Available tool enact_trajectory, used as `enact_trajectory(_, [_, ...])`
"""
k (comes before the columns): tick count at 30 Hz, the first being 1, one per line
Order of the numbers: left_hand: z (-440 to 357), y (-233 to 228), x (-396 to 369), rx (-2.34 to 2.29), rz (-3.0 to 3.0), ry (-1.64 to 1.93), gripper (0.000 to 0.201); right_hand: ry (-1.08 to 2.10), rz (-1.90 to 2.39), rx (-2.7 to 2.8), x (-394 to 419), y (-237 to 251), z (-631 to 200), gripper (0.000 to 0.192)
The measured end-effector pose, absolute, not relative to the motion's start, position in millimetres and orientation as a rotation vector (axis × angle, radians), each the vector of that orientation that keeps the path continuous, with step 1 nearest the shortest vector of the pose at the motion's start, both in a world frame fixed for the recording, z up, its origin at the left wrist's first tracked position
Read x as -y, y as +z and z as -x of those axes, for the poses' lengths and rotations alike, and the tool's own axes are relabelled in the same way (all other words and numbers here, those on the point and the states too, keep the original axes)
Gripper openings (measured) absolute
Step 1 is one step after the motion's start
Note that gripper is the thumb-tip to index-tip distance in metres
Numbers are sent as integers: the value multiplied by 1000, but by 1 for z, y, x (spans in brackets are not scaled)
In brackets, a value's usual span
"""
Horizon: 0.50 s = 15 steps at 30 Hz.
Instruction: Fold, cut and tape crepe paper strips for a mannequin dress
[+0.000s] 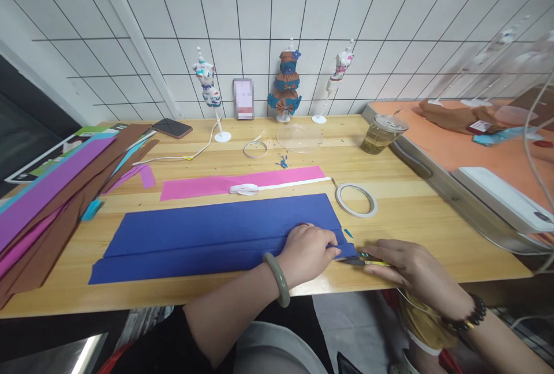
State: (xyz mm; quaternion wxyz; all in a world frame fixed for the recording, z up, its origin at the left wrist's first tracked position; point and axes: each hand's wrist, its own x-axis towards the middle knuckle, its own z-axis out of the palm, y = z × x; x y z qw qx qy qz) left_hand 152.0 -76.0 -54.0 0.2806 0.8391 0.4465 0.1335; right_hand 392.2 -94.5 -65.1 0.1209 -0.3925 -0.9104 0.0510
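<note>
A long blue sheet of crepe-like paper lies across the front of the table, with a crease or overlap running lengthwise. My left hand, a green bangle at its wrist, rests on the sheet's right part and pinches the near right corner between thumb and fingers. My right hand grips a pair of scissors with dark blades and yellow on the handles. The blades sit at that corner of the blue sheet, partly hidden by it. One small blue scrap lies just beyond the corner.
Behind the blue sheet lie a pink strip, a white tape strip and a tape roll. Layered coloured sheets fill the left. A lidded drink cup, a phone and small dress forms stand farther back.
</note>
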Motion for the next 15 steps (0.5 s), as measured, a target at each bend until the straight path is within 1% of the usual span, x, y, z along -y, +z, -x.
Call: enact_trajectory(15, [-152, -57, 76, -1178, -2261, 392, 18, 157, 1124, 2689, 91, -65, -385, 26])
